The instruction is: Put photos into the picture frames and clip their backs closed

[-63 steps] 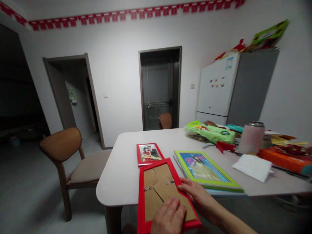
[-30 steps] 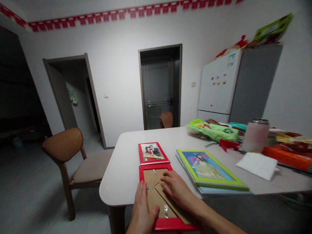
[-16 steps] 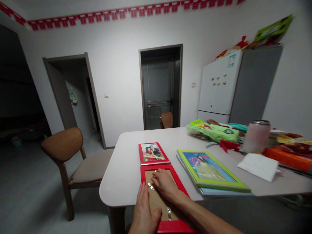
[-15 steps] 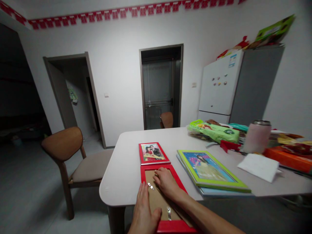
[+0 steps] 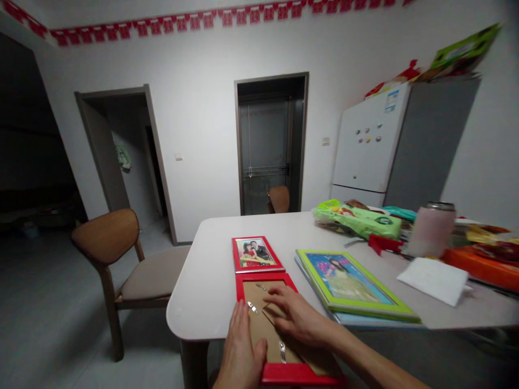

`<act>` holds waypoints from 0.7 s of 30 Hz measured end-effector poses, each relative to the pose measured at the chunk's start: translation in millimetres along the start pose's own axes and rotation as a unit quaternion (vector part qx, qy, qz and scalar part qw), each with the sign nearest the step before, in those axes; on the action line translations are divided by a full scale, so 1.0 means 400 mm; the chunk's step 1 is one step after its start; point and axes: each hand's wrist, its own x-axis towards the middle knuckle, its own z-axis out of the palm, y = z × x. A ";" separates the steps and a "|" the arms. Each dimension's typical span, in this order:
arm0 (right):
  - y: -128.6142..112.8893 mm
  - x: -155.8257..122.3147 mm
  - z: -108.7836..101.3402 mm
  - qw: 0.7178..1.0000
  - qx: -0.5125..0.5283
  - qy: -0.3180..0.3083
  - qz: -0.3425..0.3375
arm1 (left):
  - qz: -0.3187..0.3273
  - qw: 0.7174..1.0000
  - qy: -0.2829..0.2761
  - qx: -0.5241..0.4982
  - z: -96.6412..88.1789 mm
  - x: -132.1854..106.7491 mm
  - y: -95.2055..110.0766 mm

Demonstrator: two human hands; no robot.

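Observation:
A red picture frame [image 5: 266, 278] lies face down at the table's near edge, its brown backing board [image 5: 255, 324] upward. Silver metal clips [image 5: 253, 308] show on the board, and the one at the top stands at a slant. My left hand [image 5: 242, 343] grips the frame's left side, fingers along the rim and thumb over the board. Over the board's right part is my right hand [image 5: 298, 316], fingers bent and apart from the thumb, with nothing visible held. A thin dark edge on the board shows beside its thumb. My right forearm hides the lower right of the frame.
Just beyond lies a second red frame with a photo [image 5: 254, 254], face up. To the right sit stacked frames, a green one [image 5: 365, 286] on top. Farther right are a white tissue [image 5: 433, 281], a pink bottle [image 5: 432, 229] and green packaging [image 5: 360, 219]. A chair [image 5: 107, 237] stands left.
My right hand has moved off the top clip, back toward me and to the right, uncovering that clip. My left hand stays at the frame's left side.

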 end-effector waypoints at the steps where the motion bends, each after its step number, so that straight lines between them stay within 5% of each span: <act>1: -0.005 -0.027 -0.012 0.999 0.016 -0.033 -0.010 | 0.001 1.000 0.005 -0.001 0.002 -0.001 -0.001; 5: -0.032 -0.087 -0.027 0.995 0.059 -0.085 -0.013 | 0.008 1.000 0.023 0.005 0.013 -0.003 -0.002; 21: -0.011 -0.038 0.025 0.993 -0.012 0.083 0.084 | -0.006 0.999 0.027 -0.031 0.007 0.016 -0.002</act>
